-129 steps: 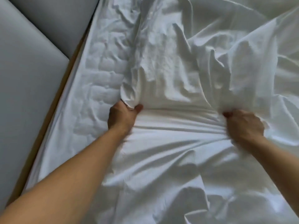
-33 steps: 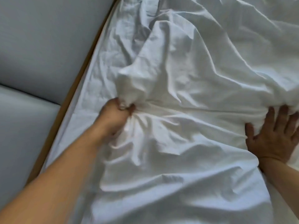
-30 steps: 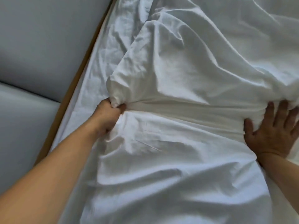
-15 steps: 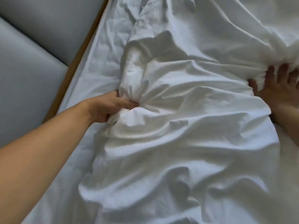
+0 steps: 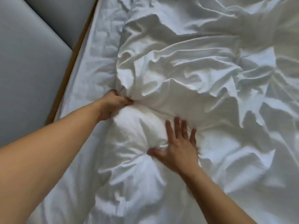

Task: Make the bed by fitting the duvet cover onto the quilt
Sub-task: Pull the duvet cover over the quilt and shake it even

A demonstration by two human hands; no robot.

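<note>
A white duvet cover [image 5: 186, 70] lies crumpled across the bed, with the quilt bulging as a puffy lump [image 5: 139, 126] under the cloth near the middle. My left hand [image 5: 113, 105] is closed on a bunched fold of the cover at its left edge. My right hand [image 5: 179, 146] lies flat on the cloth with fingers spread, pressing beside the lump. Whether cover and quilt are separate layers here cannot be told.
The white bed sheet [image 5: 97, 67] shows along the left side of the mattress. A wooden bed frame edge [image 5: 71, 67] runs diagonally, with grey padded panels [image 5: 29, 70] beyond it at the left. Wrinkled white cloth fills the right side.
My right hand has moved from the far right edge to the middle, close to my left hand, and presses flat. My left hand keeps its grip on the fold.
</note>
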